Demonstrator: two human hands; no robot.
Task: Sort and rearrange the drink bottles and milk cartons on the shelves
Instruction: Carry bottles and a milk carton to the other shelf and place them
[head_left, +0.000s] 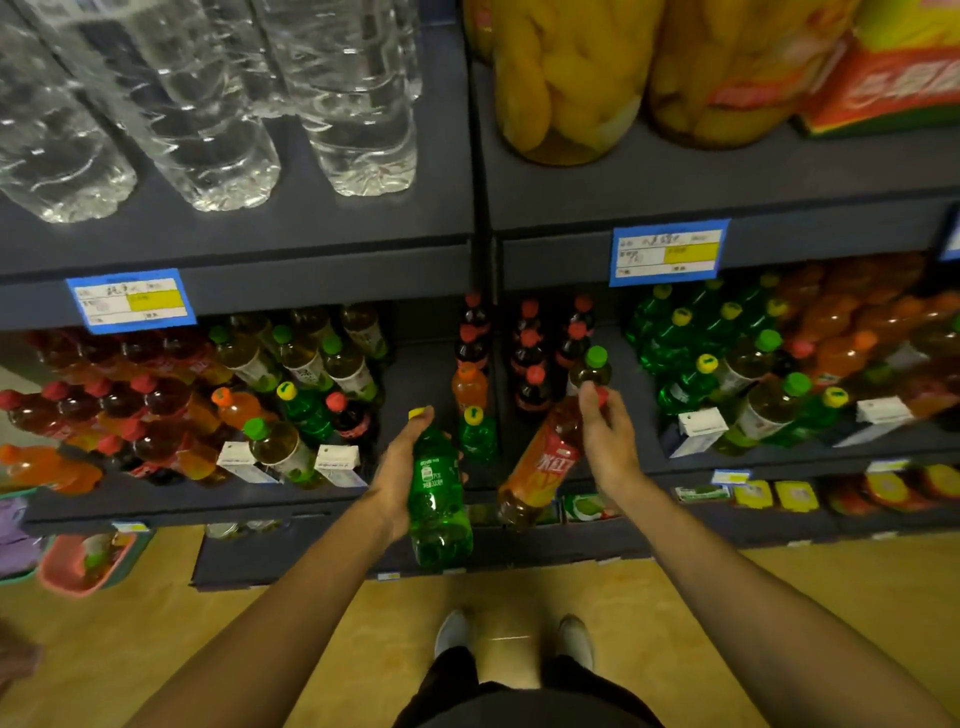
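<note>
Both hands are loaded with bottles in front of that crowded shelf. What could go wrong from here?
1. The right hand holds the tilted red-label tea bottle only near its cap, over bare floor; it might slip.
2. The left hand holds the green bottle, so no hand is free to steady anything.
3. The cola bottles and the green-capped bottle stand close to the right hand; reaching in could topple them.
</note>
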